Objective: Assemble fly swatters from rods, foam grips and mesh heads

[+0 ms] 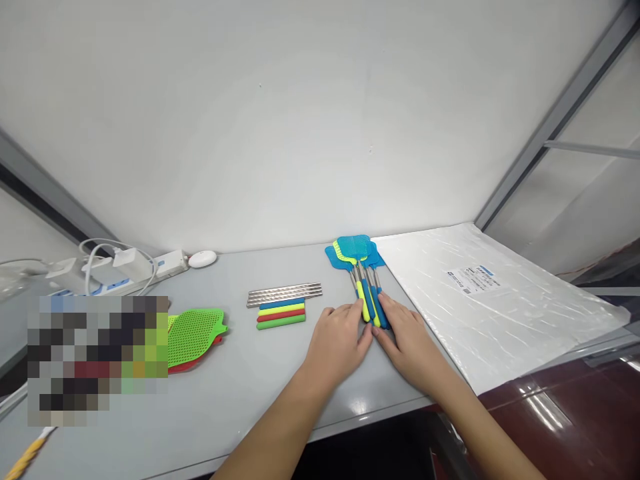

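A pale, plain wall [300,133] rises behind the grey worktop [240,380], with a slanting grey frame bar [50,193] on the left and another bar [550,127] on the right. At the back left, a white power strip [171,264] carries white adapters [131,263], white cable [120,241] looping over them; a smooth white oval object [203,259] lies just beside its end. A yellow braided cord [27,460] shows at the lower left corner. On the right lies a flat, shiny white package [425,267] bearing a printed label [473,280], above a glossy dark-red floor [575,427]
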A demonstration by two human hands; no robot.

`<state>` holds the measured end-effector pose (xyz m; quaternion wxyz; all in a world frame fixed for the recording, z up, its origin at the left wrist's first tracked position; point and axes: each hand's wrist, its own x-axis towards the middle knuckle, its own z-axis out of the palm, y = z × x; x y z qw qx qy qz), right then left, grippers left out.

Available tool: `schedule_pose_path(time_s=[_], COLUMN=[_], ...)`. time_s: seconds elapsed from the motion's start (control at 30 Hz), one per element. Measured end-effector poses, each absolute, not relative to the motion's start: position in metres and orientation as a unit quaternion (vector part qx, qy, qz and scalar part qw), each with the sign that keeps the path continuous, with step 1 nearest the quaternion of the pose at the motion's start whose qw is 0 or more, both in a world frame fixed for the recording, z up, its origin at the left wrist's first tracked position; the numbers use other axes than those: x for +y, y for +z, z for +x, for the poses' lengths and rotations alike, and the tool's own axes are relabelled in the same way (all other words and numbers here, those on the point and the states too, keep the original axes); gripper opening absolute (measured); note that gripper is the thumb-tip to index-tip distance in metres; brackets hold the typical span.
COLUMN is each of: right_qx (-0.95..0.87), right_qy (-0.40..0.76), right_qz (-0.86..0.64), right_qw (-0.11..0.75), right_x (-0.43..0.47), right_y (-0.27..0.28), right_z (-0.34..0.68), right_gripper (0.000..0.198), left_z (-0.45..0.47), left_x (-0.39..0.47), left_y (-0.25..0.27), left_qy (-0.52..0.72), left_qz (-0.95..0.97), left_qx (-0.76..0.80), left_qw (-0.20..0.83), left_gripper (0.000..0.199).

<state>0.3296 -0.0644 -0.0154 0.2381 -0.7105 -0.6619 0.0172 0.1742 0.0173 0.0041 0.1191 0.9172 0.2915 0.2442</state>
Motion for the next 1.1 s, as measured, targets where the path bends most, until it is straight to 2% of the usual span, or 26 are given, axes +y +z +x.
schedule_pose_path(time_s=[0.1,0.2,0.4,0.57,0.83,1.1], right_qx=[-0.661,-0.665,-0.653,-0.658,-0.624,-0.617], right_qy=[0.019,0.023,0.067,0.069,0.104,0.105], right_qz=[-0.713,-0.709,-0.689,-0.681,-0.707,-0.704], right_qw=[0.231,0.234,0.308,0.314,0.316,0.337], right_x=[-0.0639,-0.0640,-0.0679,-0.0666,-0.0641,-0.0627], right_y=[-0.0186,-0.0198,-0.0189,-0.0236,-0.0192,-0.0204], right_z=[0.3309,0.3318,0.3335,0.3359,0.3356,0.3350], right_gripper=[0.055,0.054,0.059,0.058,0.048,0.050], left_z=[0.1719,0.1713,0.1726,0.1739,0.1739,0.1738], left_x=[0.0177,0.0181,0.0181,0.0185,0.0177,0.0181], left_y=[0.0064,0.0072,0.0078,0.0073,0.0070,0.0073], left_qy=[0.246,0.249,0.254,0.247,0.243,0.239], left_qz=[0.907,0.904,0.898,0.894,0.900,0.901], left_qx=[0.303,0.304,0.306,0.314,0.299,0.303], left_qw=[0.156,0.169,0.189,0.204,0.202,0.198], left_gripper=[0.026,0.026,0.024,0.023,0.018,0.015])
